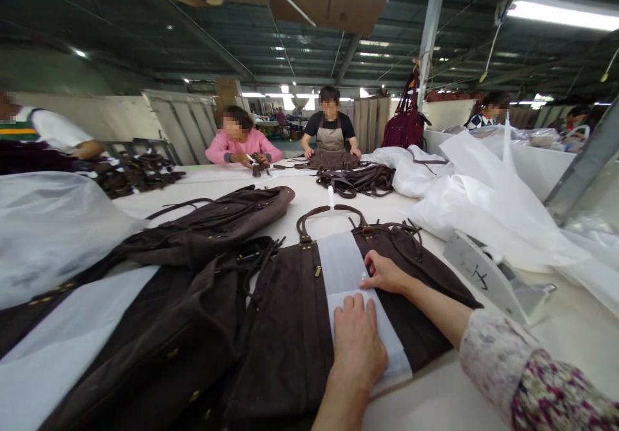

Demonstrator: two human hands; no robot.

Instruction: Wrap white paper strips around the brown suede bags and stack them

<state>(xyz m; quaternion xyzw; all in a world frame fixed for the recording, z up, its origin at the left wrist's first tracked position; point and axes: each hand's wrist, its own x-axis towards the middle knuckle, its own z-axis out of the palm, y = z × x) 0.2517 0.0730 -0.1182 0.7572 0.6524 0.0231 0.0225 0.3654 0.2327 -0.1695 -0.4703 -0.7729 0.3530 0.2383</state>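
A dark brown bag (290,328) lies flat on the white table, its looped handle pointing away from me. Across its middle runs a strip of white paper (338,263). My left hand (358,337) rests on the lower part of the paper, fingers laid out and holding nothing. Beside it to the upper right, my right hand (385,272) has thumb and forefinger bent together at the paper's right edge, over a small clear piece. What is between those fingertips is too small to make out.
More brown bags (193,295) are piled at left beside a plastic sheet (58,224). White wrapping (483,205) and a tape dispenser (498,276) are at right. Brown straps (360,179) lie ahead, before two people across the table (300,195).
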